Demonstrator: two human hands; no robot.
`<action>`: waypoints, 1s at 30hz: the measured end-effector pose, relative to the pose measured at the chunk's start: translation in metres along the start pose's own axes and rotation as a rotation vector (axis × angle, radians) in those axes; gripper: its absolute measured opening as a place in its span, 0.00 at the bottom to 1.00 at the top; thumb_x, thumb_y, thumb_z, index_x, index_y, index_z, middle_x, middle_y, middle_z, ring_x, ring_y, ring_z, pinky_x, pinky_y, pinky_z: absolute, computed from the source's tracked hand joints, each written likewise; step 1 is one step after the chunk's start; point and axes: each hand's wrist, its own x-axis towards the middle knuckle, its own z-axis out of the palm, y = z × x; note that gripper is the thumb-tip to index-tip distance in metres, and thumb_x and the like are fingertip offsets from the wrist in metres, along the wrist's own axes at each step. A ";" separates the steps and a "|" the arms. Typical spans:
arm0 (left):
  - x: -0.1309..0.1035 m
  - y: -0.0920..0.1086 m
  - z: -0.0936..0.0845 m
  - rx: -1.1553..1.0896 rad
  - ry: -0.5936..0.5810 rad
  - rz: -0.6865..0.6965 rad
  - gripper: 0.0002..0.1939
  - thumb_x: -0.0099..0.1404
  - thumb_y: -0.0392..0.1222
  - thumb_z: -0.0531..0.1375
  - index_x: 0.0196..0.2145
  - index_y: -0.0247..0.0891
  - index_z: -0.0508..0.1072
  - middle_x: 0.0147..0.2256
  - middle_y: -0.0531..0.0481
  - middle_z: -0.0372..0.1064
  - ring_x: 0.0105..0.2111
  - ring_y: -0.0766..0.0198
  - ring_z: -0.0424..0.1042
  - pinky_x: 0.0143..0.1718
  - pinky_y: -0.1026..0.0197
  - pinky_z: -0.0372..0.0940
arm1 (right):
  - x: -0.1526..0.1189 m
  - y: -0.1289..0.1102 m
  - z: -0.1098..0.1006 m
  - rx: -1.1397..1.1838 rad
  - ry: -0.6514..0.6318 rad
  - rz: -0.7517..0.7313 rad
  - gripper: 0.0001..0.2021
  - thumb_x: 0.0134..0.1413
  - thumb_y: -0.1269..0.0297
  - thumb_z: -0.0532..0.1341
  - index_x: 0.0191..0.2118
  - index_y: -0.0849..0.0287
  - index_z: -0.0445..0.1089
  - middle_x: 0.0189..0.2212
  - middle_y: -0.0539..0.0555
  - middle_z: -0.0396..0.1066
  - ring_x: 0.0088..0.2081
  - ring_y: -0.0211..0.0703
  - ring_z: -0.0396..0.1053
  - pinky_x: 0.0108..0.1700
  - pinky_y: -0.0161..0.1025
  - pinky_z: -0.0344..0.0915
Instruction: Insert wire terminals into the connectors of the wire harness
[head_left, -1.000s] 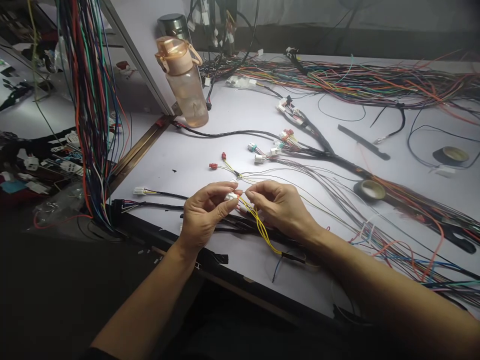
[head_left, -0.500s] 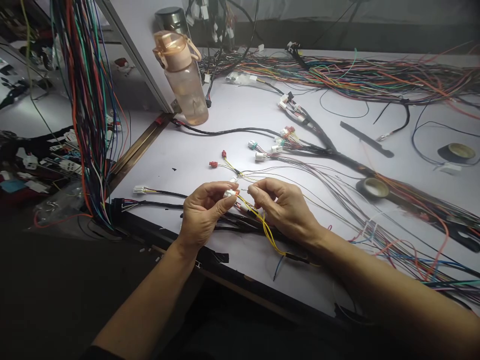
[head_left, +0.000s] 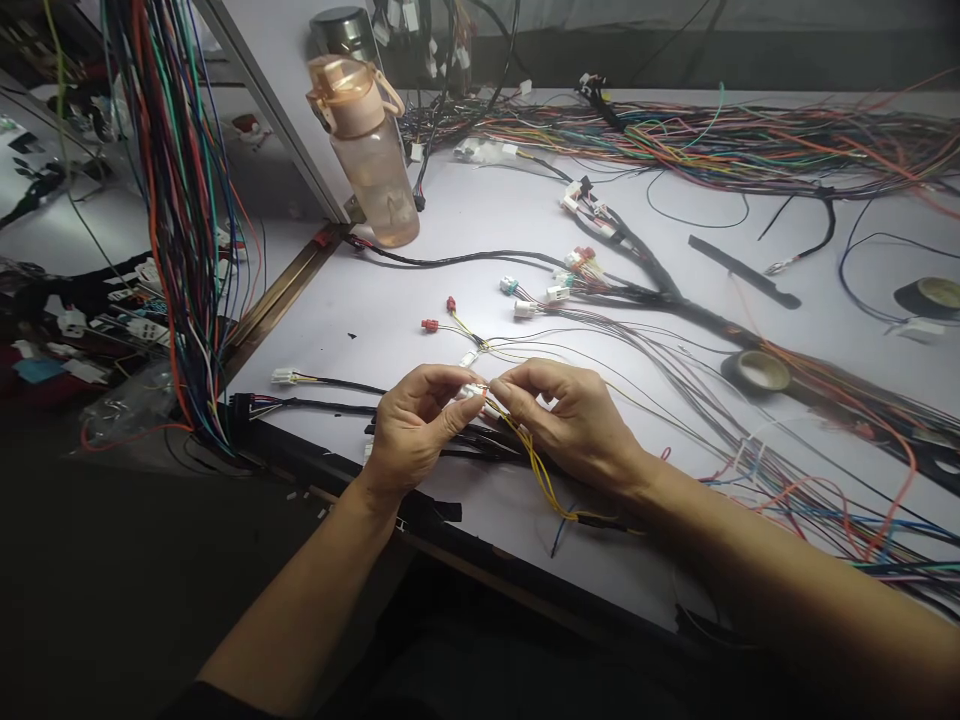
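Observation:
Between the thumb and fingers of my left hand (head_left: 412, 430) is a small white connector (head_left: 471, 391) with an orange part at its right end. Yellow wires (head_left: 541, 482) run from that end down to a black-wrapped section (head_left: 600, 522). My right hand (head_left: 581, 420) is pinched right up against the connector, holding a thin wire whose tip is hidden by the fingertips. Just beyond the hands lie two red connectors (head_left: 430, 325) on thin leads and a white connector (head_left: 469, 358). Black-sleeved cables (head_left: 480, 440) pass beneath both hands.
A water bottle (head_left: 375, 170) stands at the back left, near a hanging bundle of coloured wires (head_left: 176, 200). A branched black harness (head_left: 705, 315) crosses the right side, with a tape roll (head_left: 759, 372) against it. Loose wires (head_left: 750, 150) pile along the back.
My right hand has come slightly left, closing the gap to the connector. The thin wire's tip, visible between the hands before, is now hidden. The view has shifted slightly.

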 end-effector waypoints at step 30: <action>0.006 0.001 -0.004 -0.218 0.096 -0.118 0.12 0.49 0.40 0.73 0.33 0.42 0.78 0.35 0.52 0.78 0.35 0.67 0.76 0.45 0.62 0.70 | -0.004 -0.017 -0.004 -0.014 0.023 0.033 0.10 0.57 0.65 0.60 0.26 0.59 0.70 0.23 0.49 0.72 0.26 0.34 0.66 0.32 0.34 0.60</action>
